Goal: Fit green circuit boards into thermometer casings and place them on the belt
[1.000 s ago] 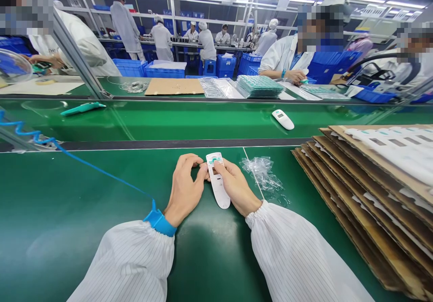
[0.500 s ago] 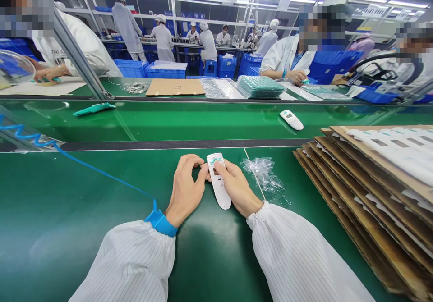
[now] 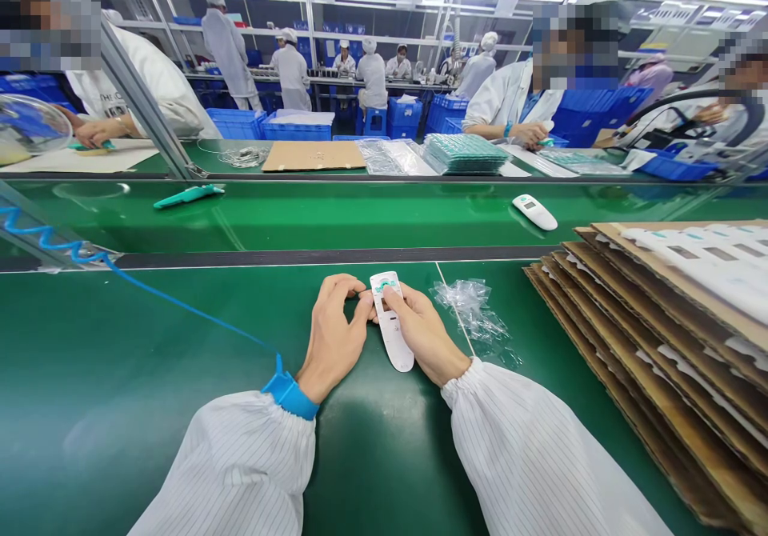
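My right hand (image 3: pixel 429 330) is closed round a long white plastic casing (image 3: pixel 397 342), which looks like half of a handheld thermometer's shell. The thumb presses its face, just below a teal part (image 3: pixel 386 284) near the upper end, and partly covers the window opening. My left hand (image 3: pixel 336 330) has its thumb and fingers pinched at the casing's upper left edge; the fingertips are partly hidden there. A blue wrist strap (image 3: pixel 292 396) with a coiled cord circles my left wrist. Crumpled clear plastic film (image 3: pixel 471 304) lies just right of my right hand.
Stacked cardboard sheets (image 3: pixel 636 360) with white casings on top stand at the right. Beyond a dark rail (image 3: pixel 300 258), a green belt (image 3: pixel 360 216) carries a teal piece (image 3: pixel 189 196) and a white thermometer (image 3: pixel 535 212). Co-workers sit across it, near teal packed pieces (image 3: pixel 465 154).
The teal piece and the white thermometer on the belt have moved right. The view has shifted slightly. My hands keep nearly the same hold on the casing.
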Available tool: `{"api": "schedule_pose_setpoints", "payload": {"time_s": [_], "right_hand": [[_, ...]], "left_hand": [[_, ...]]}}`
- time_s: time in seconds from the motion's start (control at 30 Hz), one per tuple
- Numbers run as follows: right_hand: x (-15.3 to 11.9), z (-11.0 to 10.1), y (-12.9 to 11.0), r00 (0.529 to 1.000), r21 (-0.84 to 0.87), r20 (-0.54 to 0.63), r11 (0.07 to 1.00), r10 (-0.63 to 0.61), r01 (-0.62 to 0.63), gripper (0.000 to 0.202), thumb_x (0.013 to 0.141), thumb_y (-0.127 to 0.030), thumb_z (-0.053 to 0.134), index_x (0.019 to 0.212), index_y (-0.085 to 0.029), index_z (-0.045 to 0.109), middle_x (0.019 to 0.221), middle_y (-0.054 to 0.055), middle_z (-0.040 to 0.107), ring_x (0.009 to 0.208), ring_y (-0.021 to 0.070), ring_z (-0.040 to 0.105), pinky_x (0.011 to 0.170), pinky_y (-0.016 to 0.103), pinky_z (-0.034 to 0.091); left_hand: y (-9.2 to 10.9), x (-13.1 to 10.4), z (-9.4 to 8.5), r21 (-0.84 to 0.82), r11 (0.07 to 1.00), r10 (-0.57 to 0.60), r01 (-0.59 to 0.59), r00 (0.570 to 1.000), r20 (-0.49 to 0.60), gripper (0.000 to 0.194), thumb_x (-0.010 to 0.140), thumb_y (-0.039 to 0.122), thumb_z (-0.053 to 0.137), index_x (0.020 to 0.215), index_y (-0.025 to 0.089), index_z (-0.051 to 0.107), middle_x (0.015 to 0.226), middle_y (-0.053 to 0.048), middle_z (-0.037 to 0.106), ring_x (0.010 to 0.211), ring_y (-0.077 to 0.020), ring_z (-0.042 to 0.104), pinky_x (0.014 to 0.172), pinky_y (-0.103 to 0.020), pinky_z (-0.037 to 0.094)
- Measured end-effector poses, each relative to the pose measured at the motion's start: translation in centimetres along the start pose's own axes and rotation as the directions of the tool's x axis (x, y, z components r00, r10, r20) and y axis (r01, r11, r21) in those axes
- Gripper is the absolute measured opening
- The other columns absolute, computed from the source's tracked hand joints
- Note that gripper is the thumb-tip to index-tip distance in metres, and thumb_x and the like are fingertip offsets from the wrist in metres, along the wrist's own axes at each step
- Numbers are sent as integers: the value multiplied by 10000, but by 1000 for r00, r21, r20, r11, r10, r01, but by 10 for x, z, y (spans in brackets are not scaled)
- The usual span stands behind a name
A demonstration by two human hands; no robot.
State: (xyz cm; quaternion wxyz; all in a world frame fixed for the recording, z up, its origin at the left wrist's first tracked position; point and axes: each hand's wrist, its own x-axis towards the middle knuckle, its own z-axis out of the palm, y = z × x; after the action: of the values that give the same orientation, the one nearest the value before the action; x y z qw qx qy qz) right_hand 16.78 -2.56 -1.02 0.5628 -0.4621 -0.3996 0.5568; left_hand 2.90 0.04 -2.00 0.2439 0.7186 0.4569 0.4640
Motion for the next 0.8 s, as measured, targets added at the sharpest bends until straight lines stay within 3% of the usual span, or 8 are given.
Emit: {"api": "schedule_pose_setpoints", "payload": {"time_s": [0.53,0.8], "right_hand": [[-1,-1,0,1000,-13,-4,1000,11,-11,369,860,-564,688,935,-205,651,835,21,697,762,176,618,762,323,481],[7,-5,13,1000,-17,-18,1000,-13,13,412,845,-602,698,934,-201,670,827,21,697,740,168,601,726,309,468]], "left_hand": [[0,0,-1,2,1000,13,-13,1000,2,71,948,204,589,939,214,658,1098,-62,637,1046,-184,615,890,-343,535],[0,0,-1,-5,1000,15,-15,1000,-2,76,949,204,587,950,216,661,1109,-67,636,1060,-191,616,891,-351,541]]}}
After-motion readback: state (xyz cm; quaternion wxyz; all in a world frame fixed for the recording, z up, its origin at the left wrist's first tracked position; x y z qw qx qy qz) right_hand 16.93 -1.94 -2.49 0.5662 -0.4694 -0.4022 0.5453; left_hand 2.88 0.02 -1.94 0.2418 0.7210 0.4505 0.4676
